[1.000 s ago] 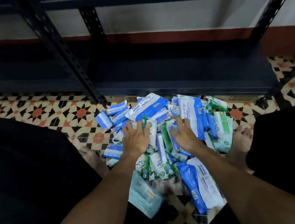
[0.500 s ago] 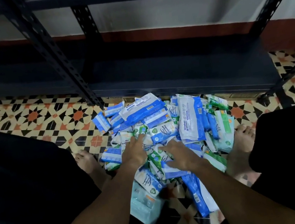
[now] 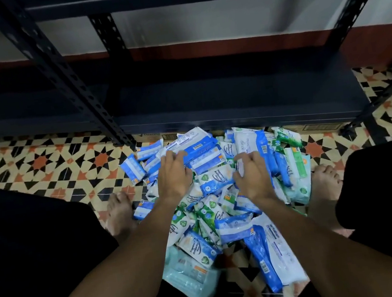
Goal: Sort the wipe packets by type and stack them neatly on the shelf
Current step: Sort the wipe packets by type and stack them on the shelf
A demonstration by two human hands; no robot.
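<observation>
Head view. A loose pile of wipe packets point(image 3: 220, 210) lies on the patterned tile floor point(image 3: 41, 165), directly in front of the lowest board of a dark metal shelf point(image 3: 233, 97). No packet is on that board. The pile sits between the person's bare left foot point(image 3: 120, 214) and right foot point(image 3: 326, 185).

Blue-and-white, green-and-white and pale teal packets of several sizes overlap at all angles. A long blue-and-white packet with a barcode point(image 3: 198, 145) lies at the far edge of the pile. A large white packet with a blue side point(image 3: 251, 140) lies to its right, and a green packet point(image 3: 286, 137) lies beyond that. A large pale teal packet point(image 3: 189, 272) lies at the near edge.

The left hand point(image 3: 172, 176) lies palm down on the left part of the pile. Its fingers point(image 3: 174, 155) are released and spread, with the tips touching the barcode packet. The right hand point(image 3: 254, 175) is over the middle right of the pile, and its fingers point(image 3: 244, 158) are bent down against the packets by the large white one. Whether they are grasping a packet cannot be told. The hands are apart, with a small white-and-blue antibacterial packet point(image 3: 215, 179) between them.

A perforated upright post point(image 3: 66, 73) of the shelf slants down to the floor, left of the pile.
</observation>
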